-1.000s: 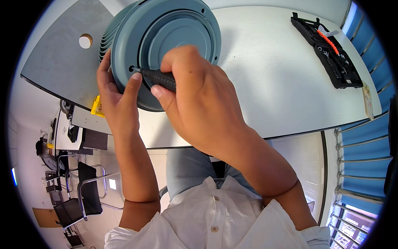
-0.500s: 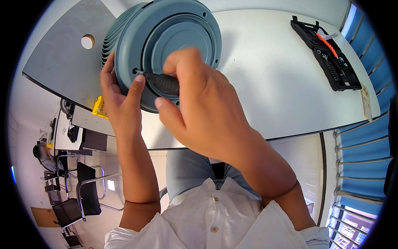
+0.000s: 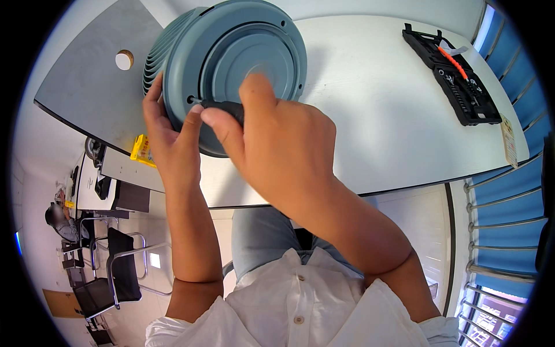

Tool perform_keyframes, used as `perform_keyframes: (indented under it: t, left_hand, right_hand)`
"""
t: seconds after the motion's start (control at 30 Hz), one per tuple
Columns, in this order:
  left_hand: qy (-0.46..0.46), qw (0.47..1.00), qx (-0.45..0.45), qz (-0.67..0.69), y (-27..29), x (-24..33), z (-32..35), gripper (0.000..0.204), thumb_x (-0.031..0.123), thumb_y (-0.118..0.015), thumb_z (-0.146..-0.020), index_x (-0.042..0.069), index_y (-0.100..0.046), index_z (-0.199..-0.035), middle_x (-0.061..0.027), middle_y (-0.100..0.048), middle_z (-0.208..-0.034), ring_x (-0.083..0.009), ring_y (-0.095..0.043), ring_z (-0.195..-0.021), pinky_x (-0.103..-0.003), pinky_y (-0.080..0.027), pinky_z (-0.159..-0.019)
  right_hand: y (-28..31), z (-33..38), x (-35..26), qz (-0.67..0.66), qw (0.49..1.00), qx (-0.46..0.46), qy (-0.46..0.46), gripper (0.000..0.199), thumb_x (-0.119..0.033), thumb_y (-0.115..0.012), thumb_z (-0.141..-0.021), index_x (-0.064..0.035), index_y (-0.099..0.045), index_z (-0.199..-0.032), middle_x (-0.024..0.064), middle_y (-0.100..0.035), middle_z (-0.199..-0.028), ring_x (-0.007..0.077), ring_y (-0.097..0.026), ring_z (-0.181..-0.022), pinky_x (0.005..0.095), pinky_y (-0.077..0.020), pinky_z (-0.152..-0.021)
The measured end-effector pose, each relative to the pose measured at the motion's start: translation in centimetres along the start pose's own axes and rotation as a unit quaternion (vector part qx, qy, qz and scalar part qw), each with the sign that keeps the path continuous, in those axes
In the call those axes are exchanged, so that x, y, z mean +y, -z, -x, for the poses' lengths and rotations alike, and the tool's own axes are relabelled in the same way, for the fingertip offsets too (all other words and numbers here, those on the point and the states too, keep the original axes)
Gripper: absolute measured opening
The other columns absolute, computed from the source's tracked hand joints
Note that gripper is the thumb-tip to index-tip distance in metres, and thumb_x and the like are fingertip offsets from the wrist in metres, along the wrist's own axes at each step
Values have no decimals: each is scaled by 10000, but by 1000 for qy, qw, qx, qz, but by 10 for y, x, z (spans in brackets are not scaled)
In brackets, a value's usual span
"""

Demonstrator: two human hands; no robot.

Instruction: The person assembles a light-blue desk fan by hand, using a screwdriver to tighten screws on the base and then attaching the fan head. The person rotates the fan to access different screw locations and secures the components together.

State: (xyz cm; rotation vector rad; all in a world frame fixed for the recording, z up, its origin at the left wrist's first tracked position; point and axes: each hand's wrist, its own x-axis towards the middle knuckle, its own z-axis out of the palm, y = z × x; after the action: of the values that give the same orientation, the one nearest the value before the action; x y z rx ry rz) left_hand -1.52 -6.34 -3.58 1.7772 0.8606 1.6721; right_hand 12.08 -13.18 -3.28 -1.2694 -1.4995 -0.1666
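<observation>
A round grey-green appliance housing (image 3: 248,55) with slatted sides stands on the table, its recessed circular face turned toward me. My left hand (image 3: 174,144) grips its left edge, fingers round the slatted side and thumb on the face. In my right hand (image 3: 289,141) is a screwdriver (image 3: 226,107) with a dark handle, lying slantwise to the face. Its thin shaft points into a hole near the lower left rim, beside my left thumb. Whether a screw sits in that hole I cannot tell. My right fingers hide the rear of the handle.
An opened black tool case (image 3: 462,95) with sockets and an orange flexible shaft (image 3: 452,62) lies at the table's far right. A patterned card (image 3: 509,141) is by the right edge. A yellow box (image 3: 142,150) sits left of my wrist. Behind are chairs (image 3: 120,260) and another person (image 3: 66,222).
My right hand has rolled, and its thumb has moved up onto the screwdriver handle near the shaft. The left hand keeps its hold on the housing.
</observation>
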Motion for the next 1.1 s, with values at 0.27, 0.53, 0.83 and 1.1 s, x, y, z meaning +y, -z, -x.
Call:
perform_keyframes:
  t: [0.27,0.53,0.83,1.1]
  left_hand:
    - [21,1000,-6,-4,2,3,-2,631,-7,-614,-788,-8,-343,-1358,-159,-502,-1217,-198,-514,-1107,-310,-403,-970]
    - [17,1000,-12,16,1,-2,-4,650,-4,-619,-771,-15,-349,-1362,-160,-500,-1246,-202,-514,-1126,-309,-411,-966]
    - [-22,998,-8,54,-11,-8,-12,654,33,-610,-746,5,-386,-1360,-162,-500,-1271,-228,-512,-1148,-333,-407,-978]
    - [0,1000,-27,0,-6,-1,-20,649,34,-613,-732,23,-414,-1350,-144,-532,-1243,-216,-511,-1150,-324,-374,-1005]
  right_hand:
    - [4,1,9,-116,991,3,68,328,-215,-731,-744,-26,-475,-826,125,-559,-776,263,-592,-632,310,-465,-512]
    - [6,-5,16,18,991,40,128,230,-108,-679,-733,-67,-551,-920,65,-498,-820,239,-543,-701,329,-461,-567]
    - [18,-32,7,269,927,-54,257,186,-128,-661,-690,-115,-501,-785,-1,-424,-672,148,-482,-578,276,-402,-471]
    - [25,-44,-15,126,972,-197,-38,166,-197,-586,-881,-51,-528,-824,54,-554,-626,240,-578,-593,345,-438,-500]
